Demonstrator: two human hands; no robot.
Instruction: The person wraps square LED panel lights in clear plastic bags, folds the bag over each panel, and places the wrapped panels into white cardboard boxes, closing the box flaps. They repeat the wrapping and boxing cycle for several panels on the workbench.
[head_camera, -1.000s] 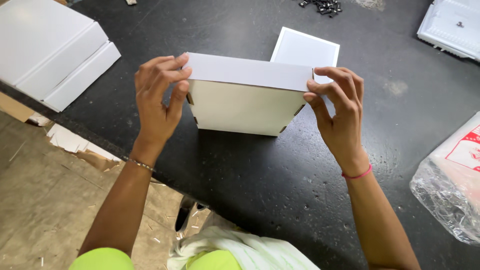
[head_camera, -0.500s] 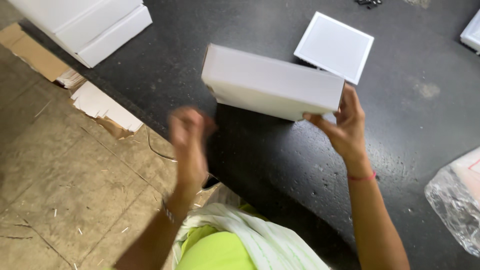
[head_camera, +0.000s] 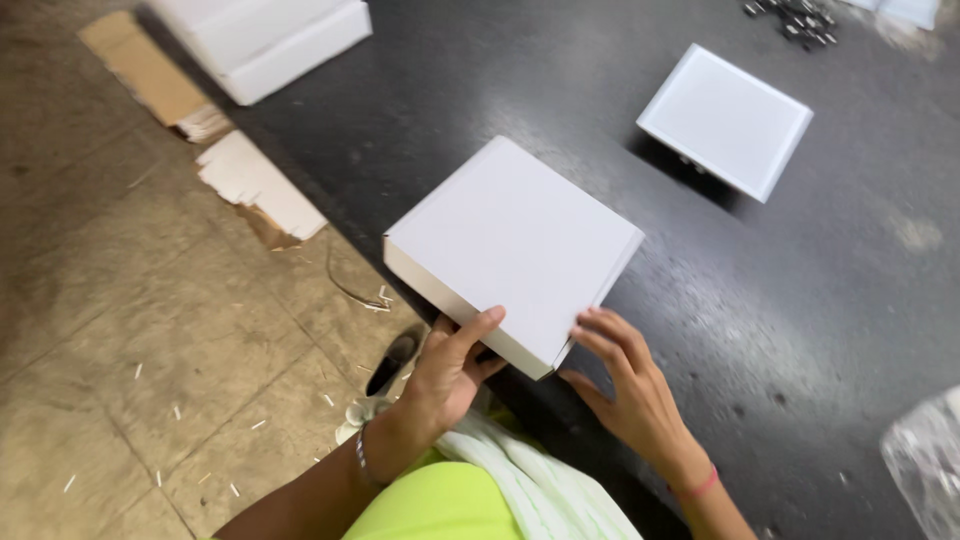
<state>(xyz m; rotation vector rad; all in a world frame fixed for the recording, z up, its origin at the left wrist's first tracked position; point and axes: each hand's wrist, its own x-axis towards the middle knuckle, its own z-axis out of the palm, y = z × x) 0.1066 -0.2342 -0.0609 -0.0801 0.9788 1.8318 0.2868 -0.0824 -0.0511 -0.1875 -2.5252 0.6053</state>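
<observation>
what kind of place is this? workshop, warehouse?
Likely a small packing or assembly workshop. Both hands hold a closed white box on a black worktable; more white boxes, cardboard scraps and a pile of small dark hardware lie around.

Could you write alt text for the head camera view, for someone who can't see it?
Seen from above, a person's left hand and right hand grip the near corner of a closed white box at the edge of a black table. A white square panel and stacked white boxes lie farther back, with cardboard scraps on the floor.
</observation>
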